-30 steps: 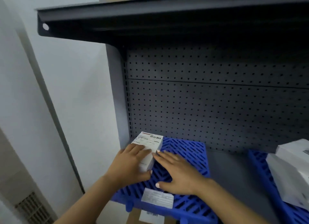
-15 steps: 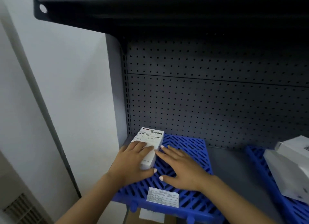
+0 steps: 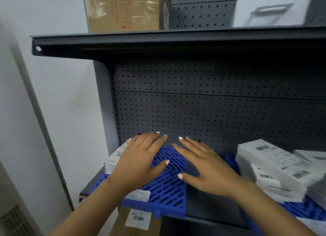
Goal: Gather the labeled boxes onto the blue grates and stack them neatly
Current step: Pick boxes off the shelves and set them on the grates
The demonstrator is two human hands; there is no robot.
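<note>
A small white labeled box (image 3: 114, 158) lies at the left end of a blue grate (image 3: 169, 188) on the dark shelf. My left hand (image 3: 139, 163) hovers over it with straight, spread fingers and hides most of it; whether it touches the box I cannot tell. My right hand (image 3: 204, 167) is held flat above the grate's right part, fingers straight, holding nothing. At the right, several white labeled boxes (image 3: 269, 165) lie in a loose pile on a second blue grate (image 3: 291, 211).
A dark pegboard (image 3: 211, 112) backs the shelf. The upper shelf (image 3: 158, 41) carries a brown carton (image 3: 123, 8) and a white box (image 3: 269, 8). A paper label (image 3: 139, 195) lies on the left grate. A labeled carton (image 3: 137, 220) sits below. A white wall (image 3: 53, 94) is at left.
Both hands have let go of the small box and lifted with fingers spread. The view tilted up and moved right, showing the upper shelf and more of the box pile.
</note>
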